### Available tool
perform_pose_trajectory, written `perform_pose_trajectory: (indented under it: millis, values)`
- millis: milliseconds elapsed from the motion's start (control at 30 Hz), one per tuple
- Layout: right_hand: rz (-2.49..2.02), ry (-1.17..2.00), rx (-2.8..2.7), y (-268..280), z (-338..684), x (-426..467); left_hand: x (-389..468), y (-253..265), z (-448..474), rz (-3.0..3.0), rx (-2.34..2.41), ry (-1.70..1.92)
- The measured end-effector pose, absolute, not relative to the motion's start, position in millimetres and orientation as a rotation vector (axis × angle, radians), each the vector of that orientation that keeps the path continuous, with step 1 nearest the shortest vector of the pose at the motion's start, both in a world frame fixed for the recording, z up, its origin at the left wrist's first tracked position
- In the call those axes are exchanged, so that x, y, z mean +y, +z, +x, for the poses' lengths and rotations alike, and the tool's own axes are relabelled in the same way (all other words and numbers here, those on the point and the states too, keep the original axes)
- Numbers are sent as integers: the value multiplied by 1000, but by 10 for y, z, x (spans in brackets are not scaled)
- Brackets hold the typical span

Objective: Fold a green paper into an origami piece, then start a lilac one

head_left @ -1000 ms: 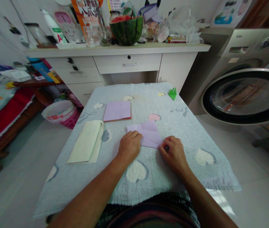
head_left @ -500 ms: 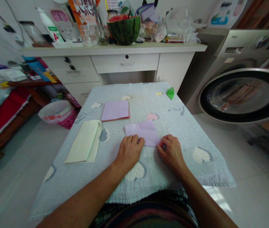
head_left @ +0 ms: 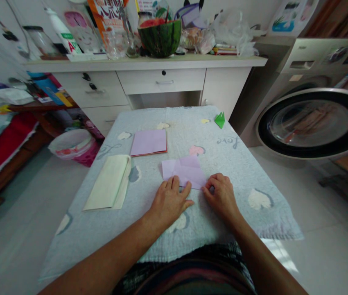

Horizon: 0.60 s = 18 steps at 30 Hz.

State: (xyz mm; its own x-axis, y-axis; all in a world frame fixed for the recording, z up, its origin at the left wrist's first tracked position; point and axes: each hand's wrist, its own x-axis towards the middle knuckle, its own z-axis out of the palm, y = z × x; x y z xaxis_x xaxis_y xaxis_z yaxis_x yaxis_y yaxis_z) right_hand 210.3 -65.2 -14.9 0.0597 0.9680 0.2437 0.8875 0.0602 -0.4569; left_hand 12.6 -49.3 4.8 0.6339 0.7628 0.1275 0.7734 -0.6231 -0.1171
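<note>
Lilac paper (head_left: pixel 190 169), creased across its face, lies flat near the middle of a bench (head_left: pixel 238 176) draped in pale blue cloth patterned with hearts, a person's two bare hands at its near edge. The left hand (head_left: pixel 169 200) is spread and holds nothing in its grip, its fingertips resting on the sheet's near left edge while the thumb points out over the cloth. The right hand (head_left: pixel 221 192) is curled, thumb and forefinger pinched together on the near right corner. Beyond the left hand sits a neat stack of square sheets (head_left: pixel 148 142), lilac on top with a red edge showing beneath. To the left of that hand, a pale green sheet (head_left: pixel 108 182) lies folded over, just beside a grey heart in the pattern. Near the far right corner of the bench rests a small bright green folded paper (head_left: pixel 220 120) with pointed tips. Against the wall, a white cabinet (head_left: pixel 180 80) carries a cut watermelon (head_left: pixel 161 40), its red flesh facing up, among jars and plastic bags. At right stands a washing machine (head_left: pixel 284 71) with its round door ajar; at left, a pink bin (head_left: pixel 86 155) sits on the floor.
</note>
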Motion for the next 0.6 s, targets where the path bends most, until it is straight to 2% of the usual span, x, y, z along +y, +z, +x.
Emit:
perform_pose_trajectory:
  millis: [600]
  values:
    - [-1881,132,-1812,-168,2085,-668,-498,46,114,-2720,-1232,-111]
